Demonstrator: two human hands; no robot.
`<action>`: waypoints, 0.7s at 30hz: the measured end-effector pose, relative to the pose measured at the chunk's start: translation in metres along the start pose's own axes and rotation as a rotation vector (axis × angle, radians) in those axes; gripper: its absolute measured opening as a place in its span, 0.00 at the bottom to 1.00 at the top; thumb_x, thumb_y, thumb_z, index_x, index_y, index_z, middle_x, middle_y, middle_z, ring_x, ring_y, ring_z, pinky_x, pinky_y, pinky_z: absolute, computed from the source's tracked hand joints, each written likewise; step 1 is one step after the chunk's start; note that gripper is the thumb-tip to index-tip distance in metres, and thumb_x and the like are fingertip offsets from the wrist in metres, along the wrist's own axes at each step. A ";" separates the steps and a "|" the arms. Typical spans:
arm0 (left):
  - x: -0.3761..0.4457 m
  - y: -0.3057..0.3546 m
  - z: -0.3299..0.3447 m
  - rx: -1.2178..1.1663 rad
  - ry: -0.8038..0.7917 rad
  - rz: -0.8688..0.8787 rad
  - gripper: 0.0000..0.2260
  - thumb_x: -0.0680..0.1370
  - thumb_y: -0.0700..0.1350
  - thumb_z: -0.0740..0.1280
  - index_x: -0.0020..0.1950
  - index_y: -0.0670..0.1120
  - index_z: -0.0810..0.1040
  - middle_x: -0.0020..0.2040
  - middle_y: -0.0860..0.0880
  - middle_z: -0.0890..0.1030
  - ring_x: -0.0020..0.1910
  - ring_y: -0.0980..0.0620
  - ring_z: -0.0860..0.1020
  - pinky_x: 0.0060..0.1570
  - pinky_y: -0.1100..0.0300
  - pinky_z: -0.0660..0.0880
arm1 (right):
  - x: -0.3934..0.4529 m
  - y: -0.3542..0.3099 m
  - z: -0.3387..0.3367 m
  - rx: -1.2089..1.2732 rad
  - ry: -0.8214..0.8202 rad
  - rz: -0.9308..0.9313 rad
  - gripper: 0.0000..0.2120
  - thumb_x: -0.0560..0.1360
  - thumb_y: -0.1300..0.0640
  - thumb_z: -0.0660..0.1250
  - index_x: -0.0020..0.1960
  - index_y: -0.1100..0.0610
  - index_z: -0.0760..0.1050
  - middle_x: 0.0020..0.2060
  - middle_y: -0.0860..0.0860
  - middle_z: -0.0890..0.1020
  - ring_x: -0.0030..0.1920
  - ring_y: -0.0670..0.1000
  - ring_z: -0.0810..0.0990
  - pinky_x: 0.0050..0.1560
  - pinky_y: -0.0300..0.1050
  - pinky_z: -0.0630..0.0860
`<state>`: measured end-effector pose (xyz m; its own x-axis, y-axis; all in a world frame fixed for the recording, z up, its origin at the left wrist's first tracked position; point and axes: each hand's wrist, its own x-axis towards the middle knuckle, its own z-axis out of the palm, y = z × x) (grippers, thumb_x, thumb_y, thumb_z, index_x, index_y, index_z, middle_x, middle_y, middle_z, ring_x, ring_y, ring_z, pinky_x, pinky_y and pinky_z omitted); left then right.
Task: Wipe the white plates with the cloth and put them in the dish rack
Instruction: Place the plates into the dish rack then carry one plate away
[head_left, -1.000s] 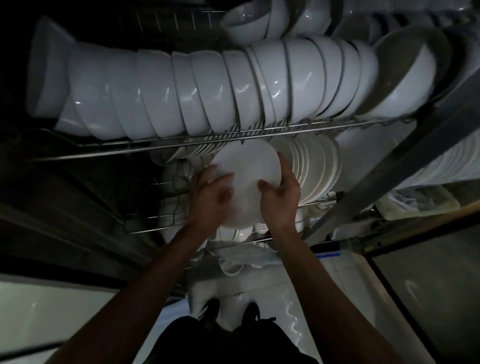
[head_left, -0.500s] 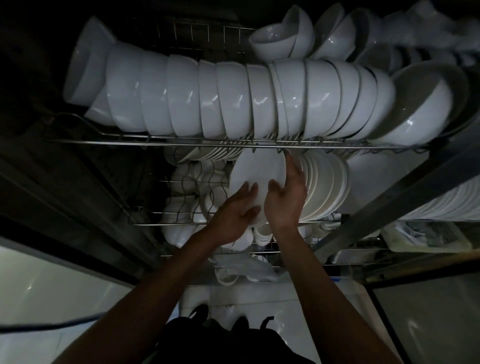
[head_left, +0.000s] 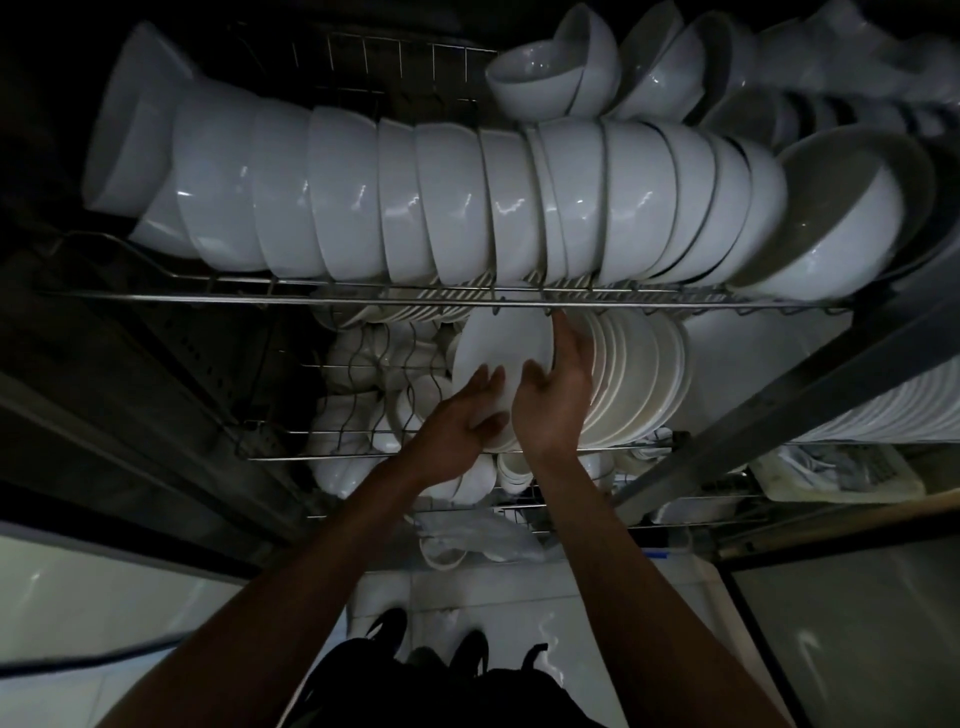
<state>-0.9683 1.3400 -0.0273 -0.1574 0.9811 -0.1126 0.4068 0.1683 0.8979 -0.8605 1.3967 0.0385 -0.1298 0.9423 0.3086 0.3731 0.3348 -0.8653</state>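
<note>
Task item: white plate (head_left: 501, 348) on edge in the dish rack (head_left: 363, 458), just beyond both hands, rim-line running away from the person. Right hand (head_left: 553, 402) is nearer and grips its right rim, thumb in front. Left hand (head_left: 457, 418), fingers straight, presses the lower face; contact seems light, though the view is dim. Plate row (head_left: 636, 379) sits just right of the right hand.

Two hands (head_left: 550, 405), one held plate (head_left: 501, 345), two shoes (head_left: 388, 629)

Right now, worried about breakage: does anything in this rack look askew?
Yes: small white ceramic bowls lie loose atop the top shelf's bowl row, upper right, and the leftmost bowl tips outward. The held round white plate leans.
</note>
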 end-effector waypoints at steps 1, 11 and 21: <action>0.001 -0.003 0.000 -0.005 0.011 -0.005 0.28 0.83 0.43 0.64 0.81 0.49 0.57 0.82 0.47 0.51 0.80 0.53 0.51 0.79 0.51 0.55 | -0.001 0.001 0.002 -0.002 -0.002 -0.004 0.36 0.73 0.76 0.62 0.77 0.53 0.67 0.63 0.48 0.70 0.61 0.40 0.68 0.58 0.18 0.59; 0.002 -0.027 -0.008 -0.070 0.054 -0.029 0.28 0.81 0.40 0.68 0.79 0.50 0.63 0.82 0.50 0.54 0.80 0.51 0.54 0.77 0.45 0.60 | -0.014 0.015 0.015 -0.053 -0.009 -0.002 0.37 0.74 0.75 0.63 0.80 0.55 0.60 0.71 0.56 0.69 0.64 0.33 0.58 0.61 0.16 0.50; -0.003 -0.020 -0.012 -0.029 0.078 -0.045 0.28 0.81 0.43 0.69 0.79 0.50 0.64 0.81 0.52 0.56 0.79 0.54 0.56 0.77 0.49 0.60 | -0.013 0.014 0.009 -0.107 -0.063 -0.045 0.37 0.73 0.74 0.63 0.80 0.58 0.58 0.72 0.57 0.65 0.73 0.54 0.64 0.75 0.50 0.62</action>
<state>-0.9869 1.3327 -0.0395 -0.2454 0.9619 -0.1206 0.3716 0.2083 0.9047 -0.8623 1.3894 0.0187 -0.2049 0.9258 0.3178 0.4607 0.3777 -0.8032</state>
